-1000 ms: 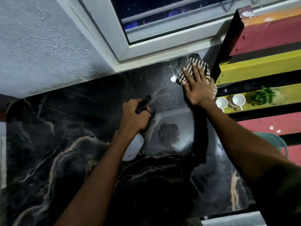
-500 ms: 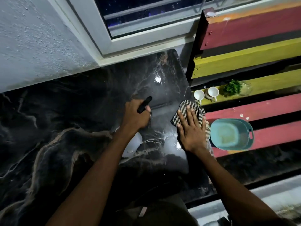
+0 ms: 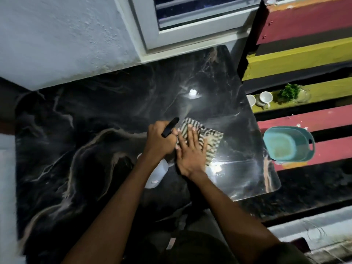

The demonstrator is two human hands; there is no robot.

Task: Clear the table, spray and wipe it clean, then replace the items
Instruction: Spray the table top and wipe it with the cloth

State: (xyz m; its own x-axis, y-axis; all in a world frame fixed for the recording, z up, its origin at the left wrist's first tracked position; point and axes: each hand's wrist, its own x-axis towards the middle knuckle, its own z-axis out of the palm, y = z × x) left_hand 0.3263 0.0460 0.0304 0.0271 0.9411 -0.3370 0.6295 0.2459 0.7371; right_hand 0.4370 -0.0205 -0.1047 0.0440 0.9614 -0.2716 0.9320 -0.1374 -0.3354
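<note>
Right hand [image 3: 191, 153] lies flat on the striped cloth [image 3: 207, 139], fingers straight and spread, pressing it onto the dark marble table [image 3: 80, 141] at mid-table, a little right of centre. Just left of it, touching at the knuckles, the left hand [image 3: 161, 140] is curled tight round the neck of the spray bottle [image 3: 157, 173], black trigger [image 3: 170, 127] poking out far of the fist, white body hanging near, under the wrist. Two bright light glares sit on the tabletop, one far of the cloth, one near right. Off the table's right edge, on painted slats [image 3: 308, 60]: two white cups [image 3: 262, 100] side by side, a small green plant [image 3: 289, 92] right of them, and nearer, a teal basin [image 3: 288, 143]. Window [image 3: 190, 20] at the far side.
</note>
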